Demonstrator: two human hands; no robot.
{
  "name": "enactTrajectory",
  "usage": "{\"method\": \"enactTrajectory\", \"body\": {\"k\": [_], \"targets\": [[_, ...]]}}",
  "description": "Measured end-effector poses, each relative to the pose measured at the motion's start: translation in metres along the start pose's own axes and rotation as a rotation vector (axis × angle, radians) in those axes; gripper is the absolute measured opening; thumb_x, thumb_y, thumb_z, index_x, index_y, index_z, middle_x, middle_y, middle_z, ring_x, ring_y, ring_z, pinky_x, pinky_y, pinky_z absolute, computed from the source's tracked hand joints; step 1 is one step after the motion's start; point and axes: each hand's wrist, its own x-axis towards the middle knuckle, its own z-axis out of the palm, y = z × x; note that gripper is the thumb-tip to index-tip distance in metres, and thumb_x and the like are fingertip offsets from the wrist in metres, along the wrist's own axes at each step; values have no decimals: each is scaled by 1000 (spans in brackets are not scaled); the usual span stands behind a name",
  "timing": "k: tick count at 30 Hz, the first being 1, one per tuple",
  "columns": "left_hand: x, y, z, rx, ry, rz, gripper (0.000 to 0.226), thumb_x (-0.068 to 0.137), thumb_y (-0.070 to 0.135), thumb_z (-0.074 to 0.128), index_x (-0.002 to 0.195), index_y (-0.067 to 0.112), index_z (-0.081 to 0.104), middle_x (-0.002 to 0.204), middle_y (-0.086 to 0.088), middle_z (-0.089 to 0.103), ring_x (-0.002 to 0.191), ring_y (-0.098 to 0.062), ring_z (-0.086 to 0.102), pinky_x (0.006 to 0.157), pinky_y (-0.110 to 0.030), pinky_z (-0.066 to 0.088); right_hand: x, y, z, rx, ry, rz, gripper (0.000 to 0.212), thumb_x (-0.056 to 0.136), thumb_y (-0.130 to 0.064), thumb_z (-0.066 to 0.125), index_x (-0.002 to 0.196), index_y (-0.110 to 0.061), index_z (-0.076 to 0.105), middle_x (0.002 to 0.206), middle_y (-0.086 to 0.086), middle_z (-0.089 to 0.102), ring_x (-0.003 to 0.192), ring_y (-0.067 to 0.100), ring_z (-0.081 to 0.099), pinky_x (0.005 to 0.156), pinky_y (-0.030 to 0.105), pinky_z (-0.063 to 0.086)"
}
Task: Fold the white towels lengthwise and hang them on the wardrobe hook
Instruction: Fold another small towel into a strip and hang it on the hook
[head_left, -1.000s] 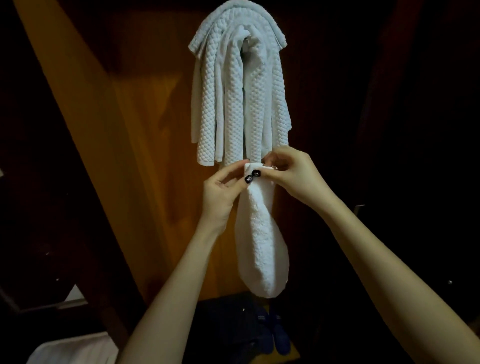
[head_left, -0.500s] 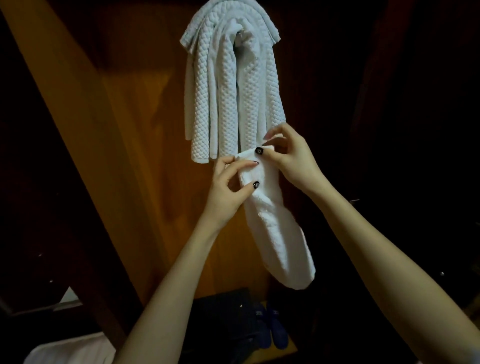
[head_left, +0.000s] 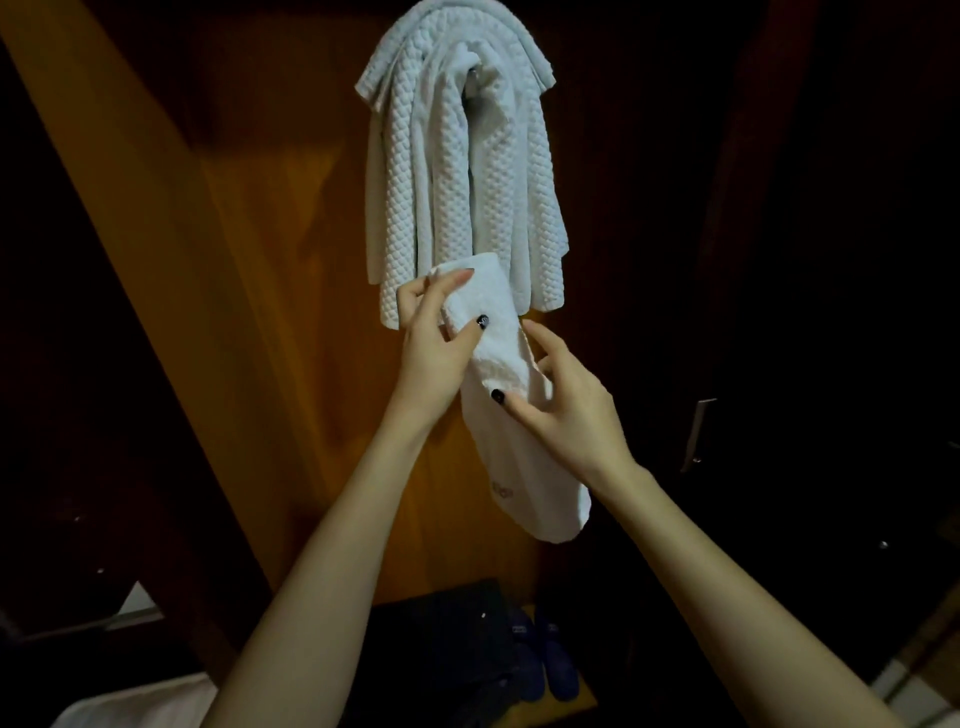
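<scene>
White waffle-textured towels (head_left: 457, 176) hang draped over a hook (head_left: 475, 78) on the wooden wardrobe panel, and the hook is mostly hidden by the cloth. Just below them I hold a smaller plain white towel (head_left: 524, 457), folded into a long narrow strip that hangs down and to the right. My left hand (head_left: 436, 343) grips its upper end, thumb on the front and fingers behind. My right hand (head_left: 566, 410) pinches the strip a little lower on its right side.
The orange-brown wooden panel (head_left: 249, 270) runs behind the towels. A dark wardrobe door with a metal handle (head_left: 698, 431) is to the right. Dark blue slippers (head_left: 545, 660) and a dark bag sit on the wardrobe floor below. White fabric (head_left: 135, 701) shows at bottom left.
My left hand has moved up to take the towel's top end, while my right hand has slid down from the top to the strip's middle. The strip's lower end has swung right.
</scene>
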Motion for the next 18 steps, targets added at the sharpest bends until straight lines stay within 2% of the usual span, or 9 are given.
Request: {"method": "enactTrajectory", "body": {"k": [3,5,7,9,13,15,16,17,18], "targets": [[7,-6,-5,45,24,-34,43,86,-2,63,126,13,56,118,1,33,86,28,45,77,-1,41,-2,1,0,-48,8,-61,76,87,-36,66,150,-28,24,118,0,64,94,18,65,81,44,53],[11,-9,-7,75,28,-59,44,87,-1,63,128,13,56,119,-2,32,86,28,43,77,1,39,-4,5,-3,-54,-28,-92,78,87,-25,68,150,-31,23,109,0,65,87,17,64,75,37,50],[14,-9,-6,93,29,-102,44,88,1,63,130,13,54,118,-2,31,83,24,43,78,0,38,-4,9,-7,-60,-15,-66,77,89,-19,64,148,-42,20,107,-1,65,91,14,61,72,29,45],[17,-9,-3,73,38,-125,44,90,3,61,132,11,53,117,-2,30,79,26,43,78,2,35,-4,15,-9,-53,-1,7,71,92,-21,58,147,-46,20,112,-4,65,99,15,61,78,33,49],[20,2,6,2,9,-117,41,96,3,50,136,9,48,121,-2,29,77,30,43,78,0,38,-10,27,-7,-120,-131,136,51,95,-41,54,144,-33,40,128,-5,61,116,19,58,91,41,50],[20,9,10,-23,-76,-134,40,99,0,39,137,8,48,127,-4,29,104,14,49,94,-17,43,-8,24,-9,-34,22,159,57,95,-39,58,146,-24,40,139,0,53,125,18,51,102,39,44],[19,11,12,-40,-132,-153,43,99,-2,34,137,10,49,129,-4,29,118,-8,49,102,-33,43,-2,19,-12,29,109,144,59,94,-37,59,147,-21,38,141,2,50,127,17,49,105,37,42],[17,13,15,-52,-182,-163,45,98,-5,31,137,11,49,130,-3,29,121,-24,47,105,-43,41,6,13,-14,89,170,112,59,94,-35,60,147,-20,38,141,3,51,127,16,49,106,34,41],[14,13,16,-61,-220,-159,48,97,-7,30,137,13,50,128,0,31,118,-28,47,104,-44,41,16,6,-17,142,192,78,56,95,-33,59,146,-19,40,139,2,53,126,13,50,106,33,42]]}}
